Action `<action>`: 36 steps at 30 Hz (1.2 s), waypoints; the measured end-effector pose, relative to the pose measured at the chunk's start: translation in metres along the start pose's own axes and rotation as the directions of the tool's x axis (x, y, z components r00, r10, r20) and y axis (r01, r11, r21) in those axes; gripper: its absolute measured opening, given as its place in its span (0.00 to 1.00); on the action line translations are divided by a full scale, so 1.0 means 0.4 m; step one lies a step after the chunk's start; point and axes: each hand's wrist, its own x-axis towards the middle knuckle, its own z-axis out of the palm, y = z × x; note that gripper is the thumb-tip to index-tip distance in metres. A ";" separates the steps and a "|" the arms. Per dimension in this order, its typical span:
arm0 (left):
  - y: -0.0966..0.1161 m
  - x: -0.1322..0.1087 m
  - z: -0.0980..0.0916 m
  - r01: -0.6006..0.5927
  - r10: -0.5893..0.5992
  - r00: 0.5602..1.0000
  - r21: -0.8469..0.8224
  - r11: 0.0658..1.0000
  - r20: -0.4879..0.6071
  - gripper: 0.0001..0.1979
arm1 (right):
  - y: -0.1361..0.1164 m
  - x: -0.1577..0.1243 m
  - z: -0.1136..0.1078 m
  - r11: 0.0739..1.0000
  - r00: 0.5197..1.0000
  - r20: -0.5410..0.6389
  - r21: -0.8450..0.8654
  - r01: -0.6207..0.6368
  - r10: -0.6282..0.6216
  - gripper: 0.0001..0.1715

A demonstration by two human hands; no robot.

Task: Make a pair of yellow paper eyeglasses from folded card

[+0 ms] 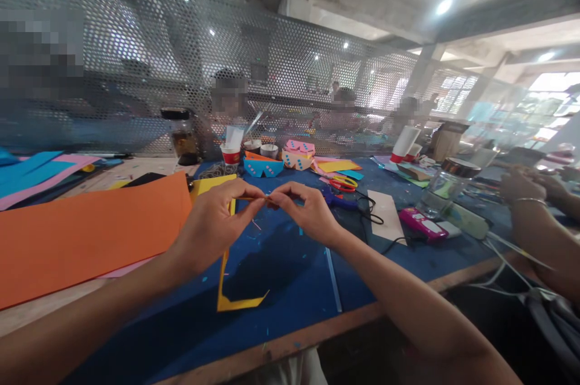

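My left hand (pixel 212 216) is closed in a pinch on a thin orange strip (pixel 248 197), held above the blue table mat (pixel 281 288). Fingertips of my right hand (pixel 310 210) pinch the strip's other end, almost meeting the left ones. The strip is seen nearly edge-on, so its full shape is hidden. Below my left hand lies a bent yellow cut-out (pixel 240 303), partly covered by the hand. Just past my hands stand a blue paper mask shape (pixel 263 167) with dots and a peach one (pixel 296 160).
Large orange sheets (pixel 90 234) lie at left. Scissors (pixel 343 184), a blue glue gun (pixel 339 199) with its cord, a beige card (pixel 385 216), a magenta box (pixel 422 225) and a glass jar (pixel 446 185) are at right. A co-worker's hands (pixel 525 185) show at far right.
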 end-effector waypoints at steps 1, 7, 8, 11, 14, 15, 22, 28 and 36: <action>0.001 0.001 0.000 0.016 -0.016 1.000 -0.002 1.000 -0.011 0.10 | -0.002 0.000 0.001 1.000 1.000 -0.002 0.016 -0.013 0.013 0.13; -0.001 0.000 0.000 0.082 -0.082 0.997 -0.015 0.997 -0.010 0.13 | 0.003 -0.007 0.017 0.987 0.992 -0.081 -0.133 0.090 -0.101 0.05; -0.002 0.000 0.000 0.084 -0.084 0.996 -0.016 0.996 0.001 0.12 | 0.005 -0.009 0.019 0.974 0.986 -0.088 -0.186 0.126 -0.145 0.04; -0.004 0.000 0.000 0.073 -0.072 0.997 -0.015 0.997 0.032 0.12 | 0.005 -0.015 0.020 0.907 0.962 -0.072 -0.356 0.223 -0.265 0.05; -0.006 0.001 -0.002 0.046 -0.046 0.998 -0.001 0.999 0.036 0.11 | -0.001 -0.020 0.014 0.819 0.947 0.000 -0.502 0.277 -0.320 0.06; -0.007 0.002 -0.002 0.044 -0.044 0.998 0.001 0.999 0.035 0.11 | -0.004 -0.021 0.011 0.785 0.941 0.034 -0.543 0.299 -0.335 0.06; -0.010 0.011 -0.007 0.136 -0.130 0.988 -0.068 0.988 0.079 0.11 | -0.021 -0.023 -0.014 0.586 0.866 0.241 -0.653 0.479 -0.439 0.09; -0.009 0.022 -0.016 0.242 -0.216 0.962 -0.158 0.957 0.165 0.13 | -0.022 -0.023 -0.019 0.415 0.802 0.304 -0.730 0.543 -0.513 0.12; -0.038 0.021 -0.004 0.272 -0.237 0.960 -0.293 0.917 0.148 0.14 | -0.024 -0.025 0.005 0.715 0.901 0.115 -0.571 0.404 -0.418 0.09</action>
